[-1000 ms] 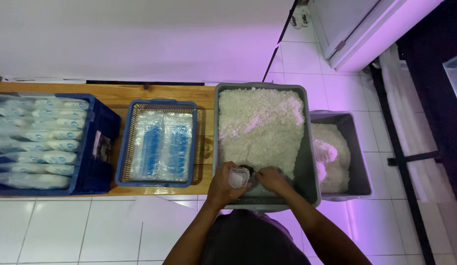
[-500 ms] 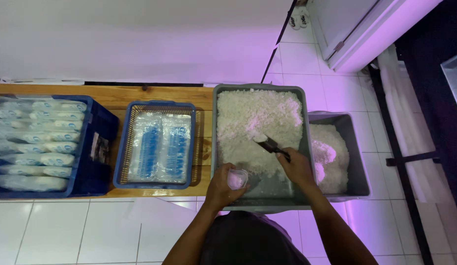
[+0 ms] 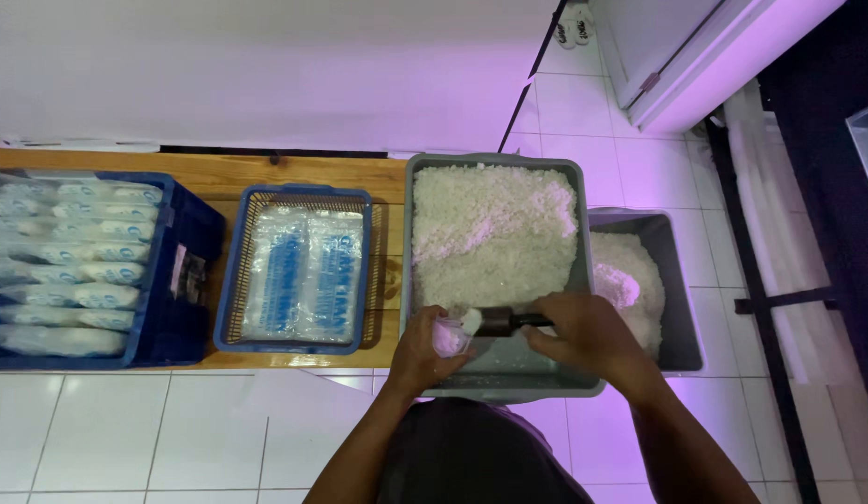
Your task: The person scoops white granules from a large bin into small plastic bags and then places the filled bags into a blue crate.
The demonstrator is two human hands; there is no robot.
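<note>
Low in the middle of the frame, the left hand (image 3: 426, 347) is closed around a small bag (image 3: 447, 336). The right hand (image 3: 583, 334) grips a scoop (image 3: 497, 321), lying sideways, its mouth touching the bag over the grey tub (image 3: 583, 280).

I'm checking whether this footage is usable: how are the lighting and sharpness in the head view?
Head view: purple-pink cast over the wall and floor, so whites read tinted; dim at the right edge; left hand, right hand and scoop look soft; the grey tub of white grains stays clear; bags in the blue crate show mild glare.
</note>
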